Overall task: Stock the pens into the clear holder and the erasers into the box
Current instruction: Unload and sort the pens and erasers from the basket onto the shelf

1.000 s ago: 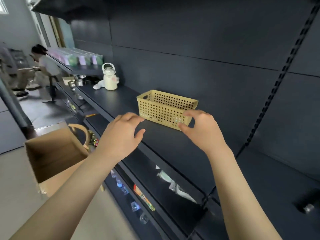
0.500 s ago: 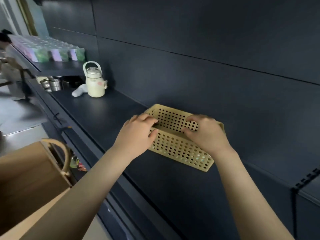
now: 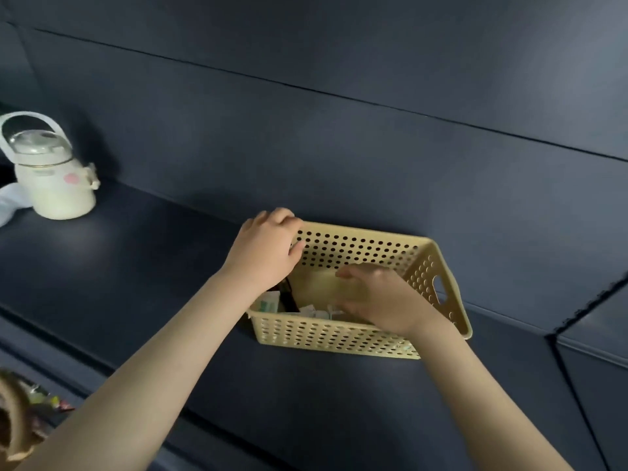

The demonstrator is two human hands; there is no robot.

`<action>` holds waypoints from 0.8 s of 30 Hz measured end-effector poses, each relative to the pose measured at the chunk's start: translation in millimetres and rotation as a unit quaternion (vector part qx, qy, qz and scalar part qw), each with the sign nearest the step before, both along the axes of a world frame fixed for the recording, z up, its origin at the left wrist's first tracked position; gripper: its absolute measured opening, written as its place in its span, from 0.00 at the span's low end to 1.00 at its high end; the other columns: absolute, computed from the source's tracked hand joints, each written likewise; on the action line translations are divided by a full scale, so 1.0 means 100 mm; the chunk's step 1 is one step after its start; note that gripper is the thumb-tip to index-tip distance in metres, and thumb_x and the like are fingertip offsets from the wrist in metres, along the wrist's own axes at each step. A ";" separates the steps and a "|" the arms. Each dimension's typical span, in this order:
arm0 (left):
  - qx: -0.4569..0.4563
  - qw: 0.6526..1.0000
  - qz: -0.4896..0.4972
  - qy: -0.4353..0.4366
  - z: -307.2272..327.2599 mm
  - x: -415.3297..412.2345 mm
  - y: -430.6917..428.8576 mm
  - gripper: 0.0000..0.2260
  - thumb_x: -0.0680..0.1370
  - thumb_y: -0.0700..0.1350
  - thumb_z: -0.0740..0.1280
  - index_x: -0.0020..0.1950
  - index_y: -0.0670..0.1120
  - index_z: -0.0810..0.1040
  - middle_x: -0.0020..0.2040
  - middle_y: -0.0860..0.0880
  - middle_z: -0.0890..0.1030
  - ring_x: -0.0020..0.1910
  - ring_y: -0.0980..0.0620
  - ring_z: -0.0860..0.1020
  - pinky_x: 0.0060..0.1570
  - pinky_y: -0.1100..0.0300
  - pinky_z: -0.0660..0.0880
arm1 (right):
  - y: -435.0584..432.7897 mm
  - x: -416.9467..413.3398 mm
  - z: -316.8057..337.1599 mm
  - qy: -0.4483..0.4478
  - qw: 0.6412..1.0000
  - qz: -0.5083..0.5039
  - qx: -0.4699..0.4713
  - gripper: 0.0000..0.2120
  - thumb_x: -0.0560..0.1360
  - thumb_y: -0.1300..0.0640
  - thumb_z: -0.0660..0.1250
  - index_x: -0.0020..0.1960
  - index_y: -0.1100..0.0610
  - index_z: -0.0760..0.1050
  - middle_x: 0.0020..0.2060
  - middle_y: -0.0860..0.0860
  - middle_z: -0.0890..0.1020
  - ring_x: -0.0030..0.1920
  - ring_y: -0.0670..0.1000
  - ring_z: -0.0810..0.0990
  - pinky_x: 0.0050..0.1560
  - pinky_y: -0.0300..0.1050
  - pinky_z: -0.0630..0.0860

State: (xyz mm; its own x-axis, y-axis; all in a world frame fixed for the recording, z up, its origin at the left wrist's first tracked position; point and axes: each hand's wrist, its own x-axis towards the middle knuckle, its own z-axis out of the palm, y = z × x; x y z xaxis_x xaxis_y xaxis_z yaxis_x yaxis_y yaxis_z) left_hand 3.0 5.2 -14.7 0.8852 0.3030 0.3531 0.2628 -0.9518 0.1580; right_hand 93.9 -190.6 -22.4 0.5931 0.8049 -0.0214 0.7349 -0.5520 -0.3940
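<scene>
Left hand (image 3: 268, 251) grips the rim of the yellow basket (image 3: 339, 338); right hand (image 3: 380, 300) lies inside over small packets (image 3: 316, 312), grasp unclear.

Shop: dark display shelving (image 3: 136, 266).

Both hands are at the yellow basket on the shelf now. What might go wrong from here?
1. The left hand grips only one end of the basket, so a pull may swivel it on the shelf.
2. The right hand covers the small white packets inside; it could snag or flick one out unseen.
</scene>
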 end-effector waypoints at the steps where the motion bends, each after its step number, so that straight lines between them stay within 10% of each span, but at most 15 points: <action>1: 0.002 1.000 -0.010 -0.008 0.00 0.01 0.03 0.18 0.81 0.51 0.61 0.71 0.49 0.70 0.71 0.50 0.70 0.68 0.47 0.69 0.67 0.50 0.65 | -0.02 -0.04 -0.02 0.013 1.000 -0.008 -0.001 0.26 0.74 0.41 0.70 0.68 0.50 0.73 0.62 0.46 0.78 0.61 0.48 0.77 0.64 0.47 0.73; 6: 0.004 0.999 -0.043 -0.020 -0.02 -0.05 0.06 0.26 0.81 0.53 0.60 0.78 0.51 0.58 0.70 0.48 0.69 0.70 0.44 0.65 0.67 0.45 0.66 | -0.14 -0.19 -0.11 0.051 0.997 -0.050 0.006 0.30 0.71 0.37 0.70 0.70 0.45 0.69 0.63 0.43 0.75 0.57 0.46 0.78 0.59 0.42 0.74; 13: 0.036 0.987 -0.079 -0.134 -0.11 -0.26 -0.02 0.21 0.80 0.50 0.61 0.74 0.50 0.68 0.62 0.46 0.73 0.62 0.43 0.68 0.56 0.45 0.72 | 0.10 -0.36 -0.25 0.041 0.998 -0.045 -0.005 0.38 0.72 0.35 0.68 0.76 0.48 0.61 0.70 0.47 0.72 0.68 0.47 0.69 0.66 0.42 0.66; 24: -0.014 0.968 -0.087 -0.234 -0.18 -0.38 -0.07 0.18 0.81 0.46 0.56 0.70 0.49 0.73 0.60 0.45 0.75 0.60 0.44 0.68 0.57 0.45 0.70 | 0.50 -0.40 -0.30 0.203 0.978 -0.012 0.041 0.31 0.72 0.45 0.74 0.71 0.53 0.69 0.56 0.45 0.77 0.56 0.43 0.75 0.53 0.34 0.69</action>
